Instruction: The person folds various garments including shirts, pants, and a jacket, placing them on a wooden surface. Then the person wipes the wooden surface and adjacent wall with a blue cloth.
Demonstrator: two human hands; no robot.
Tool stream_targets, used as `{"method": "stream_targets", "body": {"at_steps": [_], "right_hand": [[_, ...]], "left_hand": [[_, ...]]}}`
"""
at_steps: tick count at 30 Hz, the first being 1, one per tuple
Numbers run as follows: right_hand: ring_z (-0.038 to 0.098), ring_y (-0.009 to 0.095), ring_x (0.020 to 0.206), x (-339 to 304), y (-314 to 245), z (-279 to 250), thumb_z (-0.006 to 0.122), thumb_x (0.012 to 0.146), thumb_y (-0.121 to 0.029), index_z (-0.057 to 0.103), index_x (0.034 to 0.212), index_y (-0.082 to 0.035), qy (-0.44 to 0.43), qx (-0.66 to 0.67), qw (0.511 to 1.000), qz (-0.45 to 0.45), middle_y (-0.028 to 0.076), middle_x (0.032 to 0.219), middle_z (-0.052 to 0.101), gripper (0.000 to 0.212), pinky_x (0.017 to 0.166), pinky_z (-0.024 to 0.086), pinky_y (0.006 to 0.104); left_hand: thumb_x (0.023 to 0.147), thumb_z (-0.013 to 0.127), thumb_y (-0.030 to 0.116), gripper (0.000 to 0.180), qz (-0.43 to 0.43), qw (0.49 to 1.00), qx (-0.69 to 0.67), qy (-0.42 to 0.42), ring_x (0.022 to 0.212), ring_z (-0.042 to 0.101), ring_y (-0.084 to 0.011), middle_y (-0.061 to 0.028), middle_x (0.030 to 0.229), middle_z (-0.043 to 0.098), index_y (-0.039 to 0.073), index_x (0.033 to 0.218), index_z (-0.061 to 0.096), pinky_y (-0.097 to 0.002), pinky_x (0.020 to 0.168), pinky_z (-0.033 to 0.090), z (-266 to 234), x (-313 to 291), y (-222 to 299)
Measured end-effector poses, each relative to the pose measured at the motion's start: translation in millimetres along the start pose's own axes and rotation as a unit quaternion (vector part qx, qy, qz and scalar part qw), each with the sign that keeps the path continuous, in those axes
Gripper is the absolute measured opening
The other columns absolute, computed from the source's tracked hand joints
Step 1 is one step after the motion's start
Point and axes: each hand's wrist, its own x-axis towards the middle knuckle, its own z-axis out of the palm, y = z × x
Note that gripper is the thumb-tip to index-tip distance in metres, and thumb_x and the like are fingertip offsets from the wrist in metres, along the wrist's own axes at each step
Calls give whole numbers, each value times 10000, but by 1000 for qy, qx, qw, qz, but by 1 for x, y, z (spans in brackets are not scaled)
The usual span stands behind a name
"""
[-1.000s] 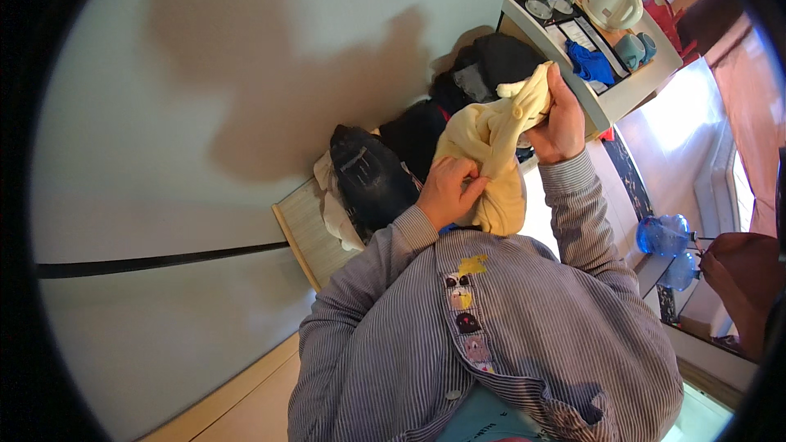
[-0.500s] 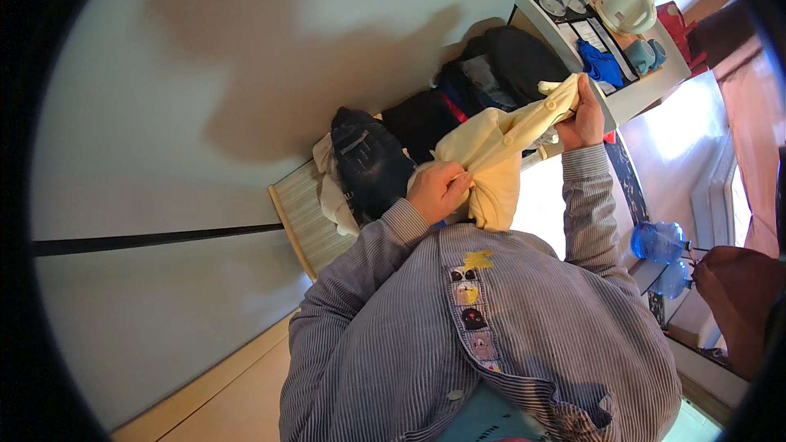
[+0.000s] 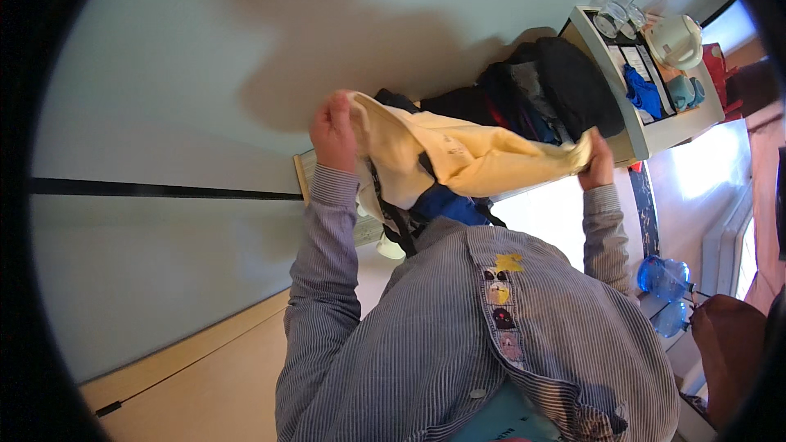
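A pale yellow garment (image 3: 483, 155) is stretched sideways in the air between my two hands. My left hand (image 3: 334, 129) is closed on its left end, which is held a little higher. Its right end is gripped in my right hand (image 3: 598, 160). The cloth sags slightly in the middle, with folds and an opening near the left. Whether it is a shirt or another kind of garment cannot be told. Behind and below it, dark and blue clothes (image 3: 450, 206) show, partly hidden by the cloth.
A pile of dark clothes (image 3: 565, 86) lies along the wall beyond the garment. At the far right, a white cabinet (image 3: 655, 137) bears a kettle (image 3: 675, 41), glasses, mugs and a blue cloth (image 3: 642, 92). Large blue water bottles (image 3: 665, 278) stand at the right.
My left hand has moved left and up from the garment's middle to its far end. The bunched cloth is now spread wide. My right hand has come slightly lower, still gripping.
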Motion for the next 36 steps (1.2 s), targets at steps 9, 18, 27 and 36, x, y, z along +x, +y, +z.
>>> {"method": "stream_targets", "body": {"at_steps": [9, 18, 27, 36], "right_hand": [[496, 74, 685, -82, 114, 64, 563, 840, -262, 609, 894, -24, -355, -200, 893, 192, 4, 766, 563, 249, 623, 423, 218], [601, 211, 891, -76, 183, 24, 589, 769, -360, 589, 1055, -28, -468, -544, 661, 220, 140, 958, 626, 437, 800, 464, 324], [587, 140, 802, -10, 242, -72, 619, 772, -186, 591, 1031, -92, -128, -417, 816, 378, 44, 894, 620, 277, 644, 490, 283], [573, 241, 956, 108, 291, -109, 688, 675, -311, 563, 1080, -47, 0, -546, 831, 103, 139, 997, 611, 500, 826, 440, 327]], "left_hand": [[891, 475, 333, 329, -18, 994, -104, -15, 825, 552, -159, -71, 891, 594, 20, 926, 572, -281, 735, 441, -22, 60, -18], [732, 649, 286, 552, 34, 860, 430, -271, 1138, 387, -378, -227, 1250, 400, 77, 1204, 453, -444, 948, 318, -14, -87, -192], [732, 635, 205, 513, -72, 880, 367, -293, 1146, 383, -378, -224, 1238, 414, 62, 1191, 458, -428, 958, 320, -15, -143, -195], [775, 602, 176, 412, -249, 888, 278, -270, 1016, 518, -270, -148, 1103, 538, 53, 1154, 494, -359, 816, 426, -21, -165, -169]]}}
